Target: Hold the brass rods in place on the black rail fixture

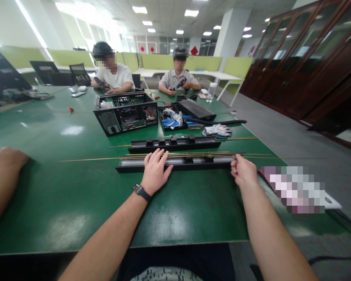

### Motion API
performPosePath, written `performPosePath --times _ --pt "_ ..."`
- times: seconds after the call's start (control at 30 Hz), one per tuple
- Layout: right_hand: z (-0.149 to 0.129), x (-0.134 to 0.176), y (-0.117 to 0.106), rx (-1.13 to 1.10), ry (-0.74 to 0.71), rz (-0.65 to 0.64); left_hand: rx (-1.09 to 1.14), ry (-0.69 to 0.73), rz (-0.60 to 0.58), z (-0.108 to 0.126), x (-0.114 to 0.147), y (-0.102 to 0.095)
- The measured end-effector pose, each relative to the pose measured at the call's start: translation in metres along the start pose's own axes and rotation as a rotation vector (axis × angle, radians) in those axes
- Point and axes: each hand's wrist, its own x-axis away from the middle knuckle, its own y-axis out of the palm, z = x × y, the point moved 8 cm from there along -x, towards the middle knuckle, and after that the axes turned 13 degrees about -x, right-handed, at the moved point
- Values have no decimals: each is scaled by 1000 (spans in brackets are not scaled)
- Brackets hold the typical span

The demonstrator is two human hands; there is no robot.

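Observation:
My left hand (156, 171), a dark watch on its wrist, lies with fingers stretched and apart across the nearer black channel (131, 169). Its fingertips reach the thin brass-coloured rods (90, 160) lying lengthwise along the channel. At the right end, my right hand (243, 170) is closed in a pinch, apparently on one of these rods; the fingers partly hide the grip. Small dark blocks (209, 158) sit inside the nearer channel. Just behind runs a second black channel (175, 147) with several dark blocks and more thin rods.
A computer case (125, 115) stands open-sided beyond the channels. Right of it are a tray (166, 127) with blue-white gloves, a flat black box (195, 109) and loose gloves (218, 130). A blurred flat item (295, 191) lies right. Another person's hand (10, 158) rests left; two people sit opposite.

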Motion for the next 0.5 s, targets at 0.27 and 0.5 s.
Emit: performPosePath --times 0.27,0.5 --pt "5 4 9 3 -7 -127 7 4 0 0 0 1" --pt "0 -4 -2 -33 -38 -7 15 1 -4 0 -1 0"
